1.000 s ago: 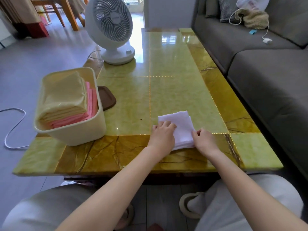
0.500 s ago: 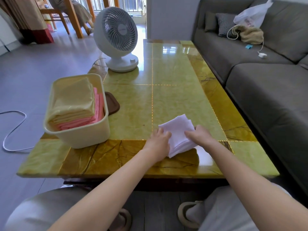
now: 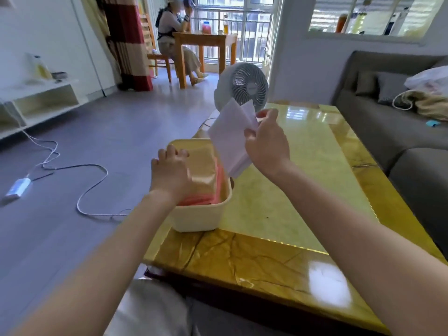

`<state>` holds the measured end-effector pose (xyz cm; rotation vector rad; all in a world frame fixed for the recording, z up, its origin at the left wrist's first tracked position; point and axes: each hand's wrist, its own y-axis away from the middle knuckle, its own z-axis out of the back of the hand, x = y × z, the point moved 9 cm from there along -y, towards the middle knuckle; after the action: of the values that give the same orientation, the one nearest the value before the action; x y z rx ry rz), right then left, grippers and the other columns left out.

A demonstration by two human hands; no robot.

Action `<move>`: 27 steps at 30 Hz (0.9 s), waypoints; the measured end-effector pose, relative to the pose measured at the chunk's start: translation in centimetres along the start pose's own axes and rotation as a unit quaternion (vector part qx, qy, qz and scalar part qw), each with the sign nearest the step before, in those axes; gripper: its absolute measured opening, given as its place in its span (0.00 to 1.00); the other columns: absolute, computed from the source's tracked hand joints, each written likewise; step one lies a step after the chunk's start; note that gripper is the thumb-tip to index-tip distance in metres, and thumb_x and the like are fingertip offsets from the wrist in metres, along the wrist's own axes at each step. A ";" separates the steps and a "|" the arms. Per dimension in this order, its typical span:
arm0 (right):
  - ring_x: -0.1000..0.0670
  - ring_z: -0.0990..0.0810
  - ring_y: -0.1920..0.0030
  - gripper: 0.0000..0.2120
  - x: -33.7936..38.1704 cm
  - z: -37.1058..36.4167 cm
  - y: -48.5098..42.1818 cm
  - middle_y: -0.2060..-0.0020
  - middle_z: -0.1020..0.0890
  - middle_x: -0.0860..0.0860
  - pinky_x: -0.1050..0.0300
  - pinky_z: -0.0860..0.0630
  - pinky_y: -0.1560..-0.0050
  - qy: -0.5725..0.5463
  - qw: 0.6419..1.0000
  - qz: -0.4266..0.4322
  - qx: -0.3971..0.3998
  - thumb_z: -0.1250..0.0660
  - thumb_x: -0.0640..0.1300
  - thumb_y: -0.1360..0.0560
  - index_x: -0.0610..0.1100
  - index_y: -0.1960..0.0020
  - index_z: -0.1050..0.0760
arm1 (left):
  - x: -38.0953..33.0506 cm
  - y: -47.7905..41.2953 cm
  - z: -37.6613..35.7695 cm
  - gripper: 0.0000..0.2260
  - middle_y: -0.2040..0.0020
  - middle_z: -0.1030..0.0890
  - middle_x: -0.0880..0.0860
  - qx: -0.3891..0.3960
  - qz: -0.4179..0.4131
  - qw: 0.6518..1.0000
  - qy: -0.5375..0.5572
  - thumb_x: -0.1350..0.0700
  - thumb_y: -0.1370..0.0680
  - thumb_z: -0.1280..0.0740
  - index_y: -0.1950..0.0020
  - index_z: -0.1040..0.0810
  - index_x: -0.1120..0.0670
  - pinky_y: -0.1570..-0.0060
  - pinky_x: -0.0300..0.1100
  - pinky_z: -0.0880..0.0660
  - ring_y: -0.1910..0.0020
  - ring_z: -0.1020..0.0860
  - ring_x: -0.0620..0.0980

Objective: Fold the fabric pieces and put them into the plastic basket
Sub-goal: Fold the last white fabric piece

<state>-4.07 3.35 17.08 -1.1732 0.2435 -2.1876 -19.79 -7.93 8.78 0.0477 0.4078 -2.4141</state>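
Observation:
A cream plastic basket [image 3: 201,218] stands at the left edge of the green marble table [image 3: 303,190]. Inside it lie folded yellow fabric [image 3: 202,166] and folded pink fabric [image 3: 213,190]. My right hand [image 3: 266,144] grips a folded white fabric piece [image 3: 229,137] and holds it in the air over the basket's right side. My left hand [image 3: 169,170] rests with spread fingers on the yellow fabric at the basket's left side.
A white desk fan [image 3: 242,86] stands on the table behind the basket. A grey sofa [image 3: 400,132] runs along the right. A white cable [image 3: 80,180] lies on the floor at the left. A person sits at a wooden table [image 3: 203,48] far back.
My right hand lifted the folded white fabric off the table and carried it left over the basket. My left hand left the fabric and went onto the yellow pile. The camera tilted up.

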 end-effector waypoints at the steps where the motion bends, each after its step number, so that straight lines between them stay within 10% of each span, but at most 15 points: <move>1: 0.45 0.26 0.57 0.16 1.0 -0.7 -0.4 0.56 0.27 0.49 0.55 0.32 0.57 -0.031 0.999 0.003 -0.006 0.39 0.38 0.24 0.39 0.38 0.38 | 1.7 0.0 -0.6 0.19 0.35 0.34 0.60 0.014 0.033 0.999 0.011 0.58 0.22 0.42 0.30 0.35 0.57 0.39 0.53 0.36 0.36 0.36 0.61; 6: 0.48 0.25 0.54 0.17 1.7 -6.7 -0.8 0.55 0.25 0.48 0.62 0.34 0.58 -0.193 0.978 -0.082 0.011 0.37 0.39 0.24 0.36 0.38 0.37 | 7.6 0.9 -4.5 0.16 0.35 0.30 0.63 0.085 0.160 0.965 0.190 0.56 0.19 0.44 0.33 0.33 0.61 0.40 0.50 0.33 0.36 0.31 0.63; 11: 0.41 0.25 0.40 0.20 -3.4 -13.8 2.3 0.41 0.25 0.39 0.54 0.29 0.46 -0.016 0.973 -0.137 0.185 0.36 0.39 0.25 0.33 0.37 0.36 | 7.7 0.7 -4.6 0.13 0.40 0.25 0.65 0.078 0.148 0.949 0.266 0.61 0.20 0.44 0.39 0.28 0.64 0.48 0.46 0.33 0.40 0.28 0.63; 18: 0.38 0.36 0.32 0.33 -5.0 -11.8 2.0 0.31 0.36 0.40 0.44 0.33 0.36 0.200 0.961 -0.095 0.164 0.38 0.53 0.23 0.36 0.27 0.45 | 6.5 0.4 -4.4 0.08 0.54 0.23 0.62 0.052 0.085 0.958 0.269 0.61 0.20 0.43 0.52 0.25 0.62 0.58 0.41 0.37 0.51 0.25 0.60; 27: 0.38 0.27 0.38 0.28 -12.6 -4.9 2.9 0.36 0.27 0.38 0.48 0.30 0.42 0.081 0.966 -0.210 0.130 0.45 0.57 0.20 0.35 0.32 0.43 | -1.9 -0.2 -5.6 0.11 0.66 0.27 0.50 0.045 -0.005 0.939 0.342 0.59 0.20 0.41 0.62 0.28 0.58 0.71 0.32 0.39 0.63 0.29 0.49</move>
<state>-1.63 8.12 4.34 -0.9633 -0.2440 -2.5907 -18.86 -4.88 3.81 0.9453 0.6007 -2.3642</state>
